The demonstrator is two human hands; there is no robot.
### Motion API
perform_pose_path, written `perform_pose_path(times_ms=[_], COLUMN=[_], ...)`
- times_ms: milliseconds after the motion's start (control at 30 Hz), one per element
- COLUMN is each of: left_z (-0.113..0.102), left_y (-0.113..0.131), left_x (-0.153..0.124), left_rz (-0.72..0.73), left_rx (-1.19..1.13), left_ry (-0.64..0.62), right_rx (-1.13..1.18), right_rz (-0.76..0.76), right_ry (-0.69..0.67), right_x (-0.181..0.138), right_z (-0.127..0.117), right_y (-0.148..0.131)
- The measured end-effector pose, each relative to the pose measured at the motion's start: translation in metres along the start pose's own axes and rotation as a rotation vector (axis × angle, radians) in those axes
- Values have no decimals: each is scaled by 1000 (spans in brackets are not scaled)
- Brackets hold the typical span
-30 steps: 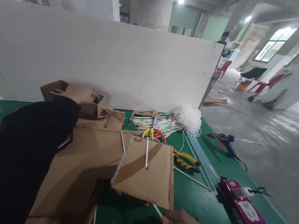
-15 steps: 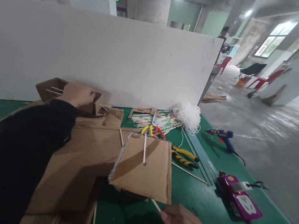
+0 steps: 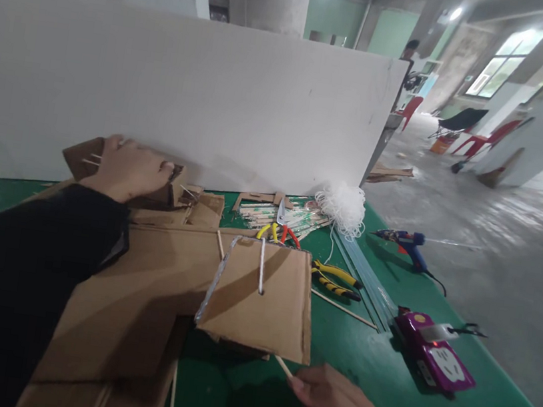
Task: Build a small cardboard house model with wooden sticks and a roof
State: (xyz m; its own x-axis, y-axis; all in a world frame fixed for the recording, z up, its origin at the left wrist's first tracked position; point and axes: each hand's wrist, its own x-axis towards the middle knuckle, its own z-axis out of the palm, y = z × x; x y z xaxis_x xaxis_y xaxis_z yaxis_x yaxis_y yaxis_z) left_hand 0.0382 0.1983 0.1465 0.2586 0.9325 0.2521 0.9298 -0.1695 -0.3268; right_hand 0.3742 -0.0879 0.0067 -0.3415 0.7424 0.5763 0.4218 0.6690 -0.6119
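Note:
My right hand (image 3: 341,405) pinches a thin wooden stick (image 3: 283,365) between thumb and fingers at the lower middle. The stick's far end passes under a square cardboard panel (image 3: 258,316), which has a white string (image 3: 262,266) through a hole and glue along its left edge. At the back left, my left hand (image 3: 129,170) is bent over a small open cardboard box (image 3: 81,153) and grips it; its fingertips are partly hidden. Thin sticks poke from that box. Large cardboard pieces (image 3: 156,268) lie under my left arm.
Beyond the panel lie scissors (image 3: 280,215), yellow-black pliers (image 3: 336,281), bundled sticks (image 3: 259,217) and a heap of white string (image 3: 342,207). Clear glue sticks (image 3: 362,277), a blue glue gun (image 3: 407,246) and a purple power strip (image 3: 434,358) are rightward. A white board (image 3: 190,98) stands behind.
My left hand has shifted slightly up and left over the small box, its fingers reaching higher on the far side. My right hand keeps hold of the stick, hardly moved.

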Motion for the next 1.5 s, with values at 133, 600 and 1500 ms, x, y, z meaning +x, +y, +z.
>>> perform_pose_path(times_ms=[133,600,1500], left_z=[-28,-71,-61], left_y=[29,113,123], left_x=[-45,-129,-129], left_rz=[89,889,861], left_rx=[-130,-881,-996], left_ry=[121,183,233], right_rx=[0,-13,-49], right_rz=[16,19,17], right_ry=[23,51,171], right_x=[0,0,-15], right_z=[0,0,14], right_y=[-3,-4,0])
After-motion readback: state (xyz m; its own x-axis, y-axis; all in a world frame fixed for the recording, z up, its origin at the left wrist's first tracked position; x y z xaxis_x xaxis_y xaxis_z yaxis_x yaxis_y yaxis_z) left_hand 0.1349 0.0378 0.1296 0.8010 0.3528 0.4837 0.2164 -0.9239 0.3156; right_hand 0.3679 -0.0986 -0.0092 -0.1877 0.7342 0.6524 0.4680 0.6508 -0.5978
